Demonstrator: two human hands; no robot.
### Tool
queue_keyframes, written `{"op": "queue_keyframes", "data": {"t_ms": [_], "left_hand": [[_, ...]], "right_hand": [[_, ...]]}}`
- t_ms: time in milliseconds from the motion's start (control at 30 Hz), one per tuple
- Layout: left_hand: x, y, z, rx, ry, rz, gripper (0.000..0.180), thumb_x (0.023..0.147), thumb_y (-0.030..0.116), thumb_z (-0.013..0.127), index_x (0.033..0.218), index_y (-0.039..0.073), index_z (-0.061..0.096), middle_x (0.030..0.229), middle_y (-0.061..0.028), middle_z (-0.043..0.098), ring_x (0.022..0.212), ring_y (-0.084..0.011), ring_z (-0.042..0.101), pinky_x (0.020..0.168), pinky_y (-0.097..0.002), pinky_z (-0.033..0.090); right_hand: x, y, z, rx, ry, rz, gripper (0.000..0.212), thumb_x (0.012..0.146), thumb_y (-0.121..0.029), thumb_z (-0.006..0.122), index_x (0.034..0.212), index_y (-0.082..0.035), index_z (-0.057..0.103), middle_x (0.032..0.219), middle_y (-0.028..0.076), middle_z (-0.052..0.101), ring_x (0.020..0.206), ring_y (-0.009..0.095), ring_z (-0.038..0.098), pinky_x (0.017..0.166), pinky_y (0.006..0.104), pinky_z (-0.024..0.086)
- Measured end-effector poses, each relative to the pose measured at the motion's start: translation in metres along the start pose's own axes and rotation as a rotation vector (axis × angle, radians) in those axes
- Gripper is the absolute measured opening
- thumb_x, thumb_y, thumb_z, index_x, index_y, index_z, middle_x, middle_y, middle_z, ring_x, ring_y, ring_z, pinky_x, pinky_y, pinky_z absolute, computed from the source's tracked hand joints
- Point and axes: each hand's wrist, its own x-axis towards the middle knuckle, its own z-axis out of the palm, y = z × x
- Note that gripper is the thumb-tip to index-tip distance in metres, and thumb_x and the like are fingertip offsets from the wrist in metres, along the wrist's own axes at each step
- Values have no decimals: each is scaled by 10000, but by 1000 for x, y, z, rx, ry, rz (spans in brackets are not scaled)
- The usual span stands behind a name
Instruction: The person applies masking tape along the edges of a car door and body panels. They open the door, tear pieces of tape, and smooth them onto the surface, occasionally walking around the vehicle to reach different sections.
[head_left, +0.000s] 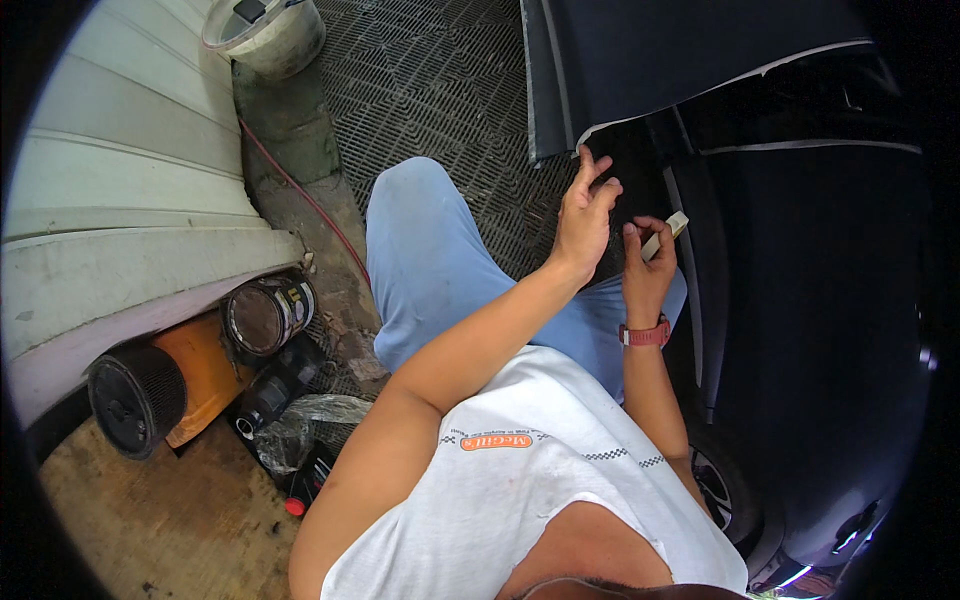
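Observation:
My left hand (588,215) reaches up to the lower corner of a dark car panel (690,60), which looks like an open door. Its fingers are apart, and one fingertip meets or nearly meets the pale strip (600,128) along the panel's edge. My right hand (648,262), with a red watch on the wrist, is closer to me and beside the dark car body (810,270). Between its thumb and fingers is a small, narrow cream-coloured piece (664,236). The fingers partly hide it, so its exact kind does not show.
A dirty white bucket (285,45) stands at the far left on grated floor tiles (430,90). A red hose (305,195) runs along the pale wall (120,160). Near left are a metal can (262,318), a black cylinder (135,400) and a dark bottle (268,395). A car wheel (715,485) is at near right.

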Motion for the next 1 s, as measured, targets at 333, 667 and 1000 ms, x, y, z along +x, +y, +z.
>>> {"op": "queue_keyframes", "data": {"t_ms": [333, 667, 1000], "left_hand": [[6, -13, -42, 197, -139, -20, 546, 1089, 307, 627, 1531, -5, 553, 1399, -104, 692, 1133, -141, 648, 999, -305, 494], [-9, 36, -104, 727, -106, 195, 122, 924, 89, 811, 984, 1, 751, 932, -55, 735, 813, -123, 685, 755, -270, 554], [5, 62, -124, 897, 323, 484, 109, 992, 114, 756, 1061, 30, 761, 946, -45, 777, 807, -112, 673, 732, -266, 520]], "right_hand": [[1, -15, -8, 224, -257, 165, 541, 1041, -4, 560, 1524, -97, 334, 1072, 65, 647, 893, 120, 615, 818, 278, 531], [-17, -56, 16, 313, -771, 331, 562, 1122, -202, 531, 1620, -84, 297, 796, 62, 693, 672, 109, 627, 658, 263, 517], [-45, -35, 42, -40, -299, -336, 502, 997, -105, 726, 1443, -34, 506, 829, 123, 700, 737, 279, 730, 722, 334, 578]]}}
